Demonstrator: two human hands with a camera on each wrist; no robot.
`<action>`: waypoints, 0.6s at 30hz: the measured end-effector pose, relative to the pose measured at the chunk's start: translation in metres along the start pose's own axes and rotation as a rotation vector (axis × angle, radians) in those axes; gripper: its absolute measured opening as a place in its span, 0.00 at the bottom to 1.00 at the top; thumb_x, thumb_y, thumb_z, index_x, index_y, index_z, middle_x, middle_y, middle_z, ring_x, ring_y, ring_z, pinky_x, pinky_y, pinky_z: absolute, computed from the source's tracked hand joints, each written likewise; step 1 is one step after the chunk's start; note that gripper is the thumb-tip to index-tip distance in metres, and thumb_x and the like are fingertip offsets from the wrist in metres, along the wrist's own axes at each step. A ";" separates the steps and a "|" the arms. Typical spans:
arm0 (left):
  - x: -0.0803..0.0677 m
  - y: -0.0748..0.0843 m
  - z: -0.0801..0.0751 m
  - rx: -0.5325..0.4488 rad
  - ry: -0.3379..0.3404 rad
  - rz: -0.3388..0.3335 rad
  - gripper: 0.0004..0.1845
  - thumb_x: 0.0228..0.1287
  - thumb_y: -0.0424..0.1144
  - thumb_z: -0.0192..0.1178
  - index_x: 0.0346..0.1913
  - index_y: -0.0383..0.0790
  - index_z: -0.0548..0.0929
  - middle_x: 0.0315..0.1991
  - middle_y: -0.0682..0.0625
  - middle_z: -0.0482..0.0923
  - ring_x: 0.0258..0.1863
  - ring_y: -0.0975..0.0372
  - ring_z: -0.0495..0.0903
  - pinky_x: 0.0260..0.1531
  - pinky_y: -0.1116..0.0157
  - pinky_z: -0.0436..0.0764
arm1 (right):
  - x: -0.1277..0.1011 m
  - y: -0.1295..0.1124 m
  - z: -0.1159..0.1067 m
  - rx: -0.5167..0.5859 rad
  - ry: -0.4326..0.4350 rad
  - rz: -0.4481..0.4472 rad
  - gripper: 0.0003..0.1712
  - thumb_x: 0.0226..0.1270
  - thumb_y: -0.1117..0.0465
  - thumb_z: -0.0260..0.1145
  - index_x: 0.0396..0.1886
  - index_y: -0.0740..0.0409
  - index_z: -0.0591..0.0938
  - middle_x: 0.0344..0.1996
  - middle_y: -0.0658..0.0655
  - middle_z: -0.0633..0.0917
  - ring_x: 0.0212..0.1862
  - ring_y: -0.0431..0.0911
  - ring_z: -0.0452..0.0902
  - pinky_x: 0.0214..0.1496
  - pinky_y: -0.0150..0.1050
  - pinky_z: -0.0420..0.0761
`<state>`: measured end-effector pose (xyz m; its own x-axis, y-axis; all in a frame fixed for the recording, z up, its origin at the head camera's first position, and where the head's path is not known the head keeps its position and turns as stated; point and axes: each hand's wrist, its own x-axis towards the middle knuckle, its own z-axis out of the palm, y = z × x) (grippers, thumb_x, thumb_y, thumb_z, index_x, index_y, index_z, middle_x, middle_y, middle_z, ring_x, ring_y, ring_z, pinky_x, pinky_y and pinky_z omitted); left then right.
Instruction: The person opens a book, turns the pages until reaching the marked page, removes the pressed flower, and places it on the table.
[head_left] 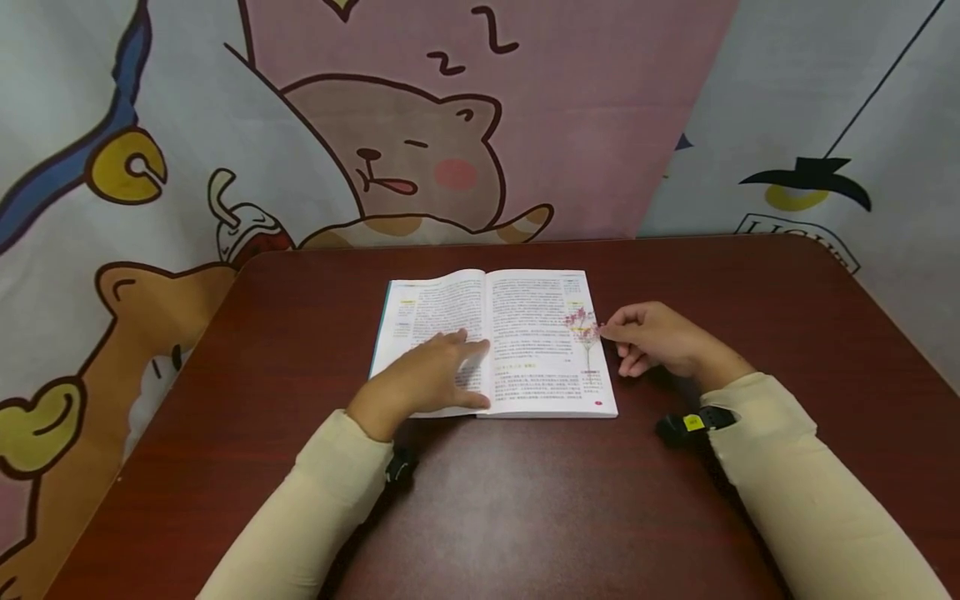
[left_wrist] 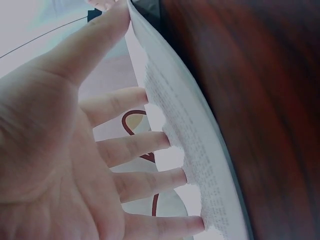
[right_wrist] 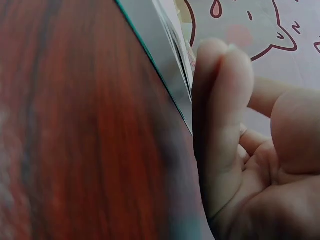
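An open book (head_left: 525, 350) lies on the table, printed text on both pages. My left hand (head_left: 427, 375) rests on its left page with fingers spread. In the left wrist view those fingertips (left_wrist: 176, 176) press on the curved page, and the thumb reaches the lower edge near the centre fold. A thin pink flower bookmark (head_left: 581, 323) with a slender stem overlies the right page's outer margin. At its right side, the thumb and forefinger of my right hand (head_left: 651, 340) pinch its edge. The right wrist view shows that thumb and forefinger pressed together beside the page edges; they hide the pinched part.
The reddish-brown table (head_left: 495, 500) extends around the book. Behind it hangs a cloth (head_left: 600, 125) with cartoon animals. Dark wrist cameras (head_left: 686, 427) sit under both cuffs, close above the tabletop.
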<state>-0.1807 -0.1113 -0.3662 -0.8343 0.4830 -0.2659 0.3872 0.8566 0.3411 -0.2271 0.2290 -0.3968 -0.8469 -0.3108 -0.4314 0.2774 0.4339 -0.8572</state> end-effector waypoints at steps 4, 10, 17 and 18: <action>0.001 0.001 -0.001 -0.005 -0.004 0.003 0.47 0.54 0.59 0.73 0.75 0.49 0.66 0.77 0.37 0.58 0.76 0.43 0.58 0.73 0.48 0.62 | -0.004 -0.003 -0.003 0.000 -0.006 -0.008 0.21 0.74 0.53 0.62 0.50 0.69 0.74 0.21 0.52 0.76 0.21 0.43 0.83 0.26 0.38 0.85; 0.000 0.003 -0.002 -0.013 -0.007 -0.003 0.47 0.54 0.59 0.73 0.75 0.49 0.66 0.77 0.37 0.57 0.77 0.43 0.57 0.73 0.48 0.62 | -0.009 -0.008 -0.008 -0.007 0.033 -0.009 0.20 0.75 0.54 0.61 0.50 0.69 0.75 0.20 0.52 0.75 0.20 0.43 0.83 0.25 0.38 0.84; 0.001 0.002 -0.001 -0.009 -0.003 -0.001 0.48 0.53 0.59 0.73 0.75 0.49 0.67 0.77 0.38 0.58 0.77 0.44 0.58 0.73 0.49 0.62 | -0.013 -0.011 -0.015 -0.023 0.068 -0.023 0.21 0.75 0.54 0.60 0.52 0.69 0.74 0.21 0.52 0.75 0.21 0.43 0.83 0.26 0.39 0.85; 0.001 0.002 -0.001 -0.010 -0.002 0.001 0.48 0.53 0.60 0.73 0.75 0.49 0.67 0.77 0.38 0.58 0.77 0.44 0.58 0.73 0.48 0.62 | -0.014 -0.011 -0.016 -0.024 0.071 -0.025 0.21 0.75 0.54 0.60 0.52 0.69 0.74 0.21 0.52 0.75 0.21 0.43 0.83 0.27 0.39 0.85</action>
<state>-0.1813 -0.1095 -0.3655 -0.8333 0.4839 -0.2674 0.3838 0.8544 0.3502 -0.2257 0.2422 -0.3770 -0.8839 -0.2611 -0.3879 0.2452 0.4474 -0.8601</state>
